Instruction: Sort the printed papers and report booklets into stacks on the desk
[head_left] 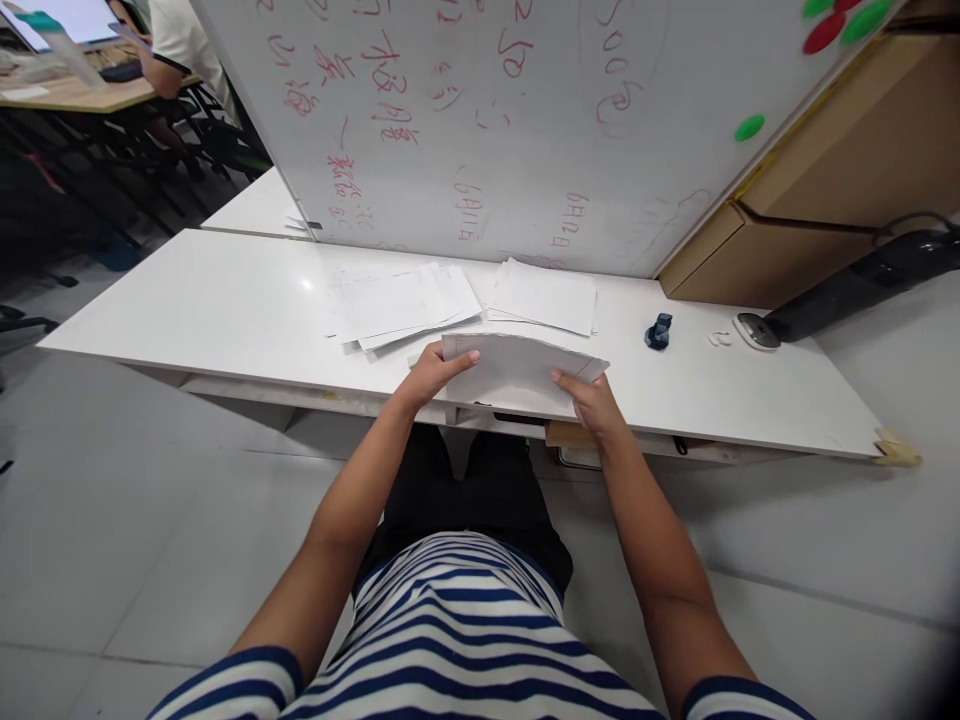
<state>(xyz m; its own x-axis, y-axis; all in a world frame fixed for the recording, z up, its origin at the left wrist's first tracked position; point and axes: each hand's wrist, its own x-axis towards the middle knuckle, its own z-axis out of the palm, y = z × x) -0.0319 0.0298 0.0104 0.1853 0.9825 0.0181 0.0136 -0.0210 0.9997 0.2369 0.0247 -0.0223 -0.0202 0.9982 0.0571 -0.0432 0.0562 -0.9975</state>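
Note:
Between my two hands, over the front edge of the desk, is a sheaf of paper [517,370], curved and tilted up. My left hand [439,375] grips its left end, thumb on the near face and fingers behind. At the right end my right hand [589,395] pinches it the same way. How many sheets are in it I cannot tell. Just beyond lie two loose piles of white paper: a wider, untidy left pile [397,302] and a smaller right pile [544,297].
A whiteboard [480,130] with red writing stands along the back of the white desk [202,300]. To the right are a small dark blue object [658,332], a white bit [718,339], a computer mouse [757,331] and cardboard boxes [810,200]. A seated person [187,50] is at far left.

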